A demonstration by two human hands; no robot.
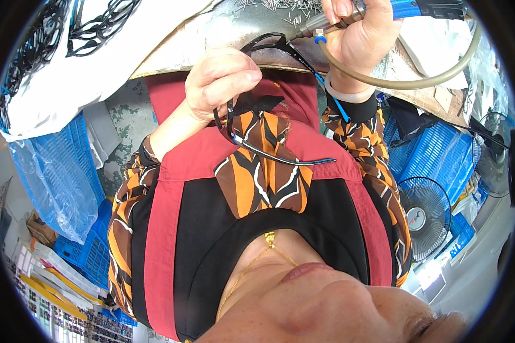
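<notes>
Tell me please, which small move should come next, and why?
Perhaps settle the blue-and-silver cylindrical tool on the hinge corner of the black eyeglass frame with partly blue temples: the right hand holds the tool, tip close to that corner; the left hand holds the frame; contact is unclear.

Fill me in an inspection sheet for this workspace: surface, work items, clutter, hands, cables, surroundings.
Surface: grey worktop, partly covered by white sheeting.
Work items: black eyeglass frame with blue on its temples; blue-bodied driver, tip close to the frame's hinge, contact unclear.
Clutter: small metal pieces scattered at the far edge; heaped black frames at left.
Hands: left hand holds the eyeglass frame; right hand grips the driver.
Cables: no electrical cable seen; tan hose loops right from the driver.
Surroundings: blue crates on both sides; fan at right.
</notes>
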